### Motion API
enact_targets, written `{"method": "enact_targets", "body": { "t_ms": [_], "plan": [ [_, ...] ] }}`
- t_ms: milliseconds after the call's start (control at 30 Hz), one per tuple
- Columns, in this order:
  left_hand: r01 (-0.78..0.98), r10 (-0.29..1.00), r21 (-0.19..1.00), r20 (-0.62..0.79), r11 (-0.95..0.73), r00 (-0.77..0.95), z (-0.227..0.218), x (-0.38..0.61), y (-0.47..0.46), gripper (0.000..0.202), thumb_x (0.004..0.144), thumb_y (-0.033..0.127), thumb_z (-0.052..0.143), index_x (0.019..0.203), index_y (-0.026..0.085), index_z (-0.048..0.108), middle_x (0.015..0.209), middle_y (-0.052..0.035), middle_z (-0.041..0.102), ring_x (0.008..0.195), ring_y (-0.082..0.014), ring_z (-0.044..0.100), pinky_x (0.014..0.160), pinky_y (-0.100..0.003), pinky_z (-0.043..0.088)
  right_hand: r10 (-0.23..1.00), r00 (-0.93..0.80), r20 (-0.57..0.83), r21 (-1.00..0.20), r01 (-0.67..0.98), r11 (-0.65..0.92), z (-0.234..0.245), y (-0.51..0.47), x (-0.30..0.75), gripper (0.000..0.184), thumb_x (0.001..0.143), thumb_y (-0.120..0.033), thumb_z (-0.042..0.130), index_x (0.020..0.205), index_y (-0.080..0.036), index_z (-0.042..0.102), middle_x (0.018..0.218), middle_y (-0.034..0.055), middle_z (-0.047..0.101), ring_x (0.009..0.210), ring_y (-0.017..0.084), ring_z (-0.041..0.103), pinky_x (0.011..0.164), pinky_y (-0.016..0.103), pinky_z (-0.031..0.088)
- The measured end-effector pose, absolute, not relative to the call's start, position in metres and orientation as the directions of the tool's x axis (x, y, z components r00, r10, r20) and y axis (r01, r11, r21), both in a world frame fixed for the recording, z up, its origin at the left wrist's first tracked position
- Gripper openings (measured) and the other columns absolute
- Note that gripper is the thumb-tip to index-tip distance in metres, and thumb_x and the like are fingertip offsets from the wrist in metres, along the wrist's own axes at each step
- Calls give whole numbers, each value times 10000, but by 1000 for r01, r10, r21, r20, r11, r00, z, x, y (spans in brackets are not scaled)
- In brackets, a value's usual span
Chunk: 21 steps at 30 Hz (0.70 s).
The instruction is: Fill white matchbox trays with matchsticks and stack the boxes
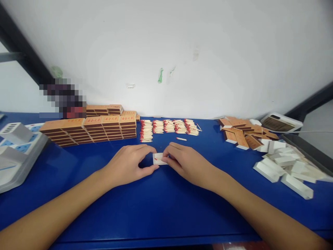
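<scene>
A small white matchbox tray (158, 155) lies on the blue table in front of me, with a few red match heads (156, 159) showing inside it. My left hand (131, 163) holds the tray's left end between thumb and forefinger. Over the right part of the tray, my right hand (186, 161) has its thumb and fingers pinched on the matches; its fingertips hide most of the sticks. Just beyond the hands are several bundles of red-tipped matches (169, 126) in a row, and one loose match (181, 139) lies nearer.
Stacked matchboxes (93, 129) form a low wall at left, beside a power strip (31, 163) with plugs. On the right are loose matchbox sleeves (241, 139), a pile of white trays (286, 158) and a phone (282, 122). A white wall (208, 83) rises behind.
</scene>
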<state>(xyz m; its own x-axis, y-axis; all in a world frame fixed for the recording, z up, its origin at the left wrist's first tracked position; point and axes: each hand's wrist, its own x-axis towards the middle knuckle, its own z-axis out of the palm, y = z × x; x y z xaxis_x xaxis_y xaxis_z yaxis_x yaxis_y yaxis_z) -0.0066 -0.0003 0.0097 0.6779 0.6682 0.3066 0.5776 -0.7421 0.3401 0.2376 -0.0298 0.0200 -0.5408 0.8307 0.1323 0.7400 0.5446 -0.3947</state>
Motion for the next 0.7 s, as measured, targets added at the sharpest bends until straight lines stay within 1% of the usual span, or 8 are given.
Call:
{"method": "enact_targets", "body": {
  "t_ms": [67, 167, 267, 400, 467, 533, 600, 700],
  "plan": [
    [575, 668, 343, 306, -742, 679, 9, -7, 0, 269, 947, 381, 729, 1165, 225, 715, 688, 59, 497, 591, -124, 500, 589, -256, 372, 823, -552, 134, -436, 713, 549, 18, -30, 236, 139, 1089, -239, 559, 1038, -168, 667, 1008, 56, 665, 848, 181, 637, 762, 319, 475],
    [575, 666, 341, 301, -743, 682, 10, -8, -1, 267, 944, 374, 731, 1163, 224, 715, 698, 59, 506, 597, -124, 502, 592, -256, 377, 816, -564, 124, -446, 703, 554, 16, -30, 236, 137, 1076, -228, 585, 1006, -168, 686, 959, 41, 647, 809, 168, 617, 740, 309, 466],
    [574, 663, 337, 299, -746, 686, 12, -8, -1, 273, 934, 365, 745, 1163, 219, 721, 688, 63, 495, 586, -122, 491, 583, -255, 371, 814, -563, 140, -417, 712, 565, 15, -29, 238, 137, 1074, -226, 588, 1028, -167, 703, 963, 43, 645, 783, 163, 607, 717, 307, 455],
    [563, 650, 331, 313, -758, 692, 13, -7, -1, 293, 912, 345, 774, 1167, 208, 726, 677, 68, 481, 575, -119, 488, 571, -252, 366, 803, -571, 171, -324, 737, 593, 14, -29, 240, 156, 1078, -238, 578, 1078, -165, 716, 972, 57, 646, 770, 173, 604, 696, 311, 441],
    [556, 644, 328, 319, -764, 696, 13, -7, 0, 293, 905, 340, 782, 1160, 206, 728, 675, 71, 479, 570, -116, 489, 569, -250, 366, 787, -589, 182, -318, 722, 614, 16, -29, 241, 160, 1080, -246, 575, 1086, -171, 717, 979, 59, 649, 781, 174, 611, 700, 307, 443],
    [556, 642, 324, 318, -765, 698, 12, -8, 0, 285, 909, 348, 781, 1154, 211, 731, 679, 70, 482, 567, -114, 488, 568, -248, 364, 772, -598, 215, -343, 694, 633, 19, -28, 243, 160, 1084, -248, 567, 1087, -181, 713, 991, 57, 657, 798, 171, 618, 715, 301, 447],
    [553, 637, 320, 316, -769, 703, 11, -9, 1, 288, 921, 369, 776, 1165, 222, 731, 682, 71, 484, 562, -112, 479, 567, -247, 360, 783, -561, 270, -362, 694, 622, 21, -23, 251, 151, 1081, -248, 568, 1068, -192, 708, 973, 50, 665, 803, 171, 620, 720, 300, 444],
    [541, 624, 315, 320, -780, 713, 9, -11, 3, 315, 937, 404, 774, 1196, 233, 726, 679, 73, 472, 558, -111, 468, 564, -245, 352, 838, -428, 338, -342, 774, 533, 20, -5, 273, 110, 1050, -238, 598, 1033, -195, 698, 920, 48, 664, 802, 190, 613, 722, 315, 438]
  ]
}}
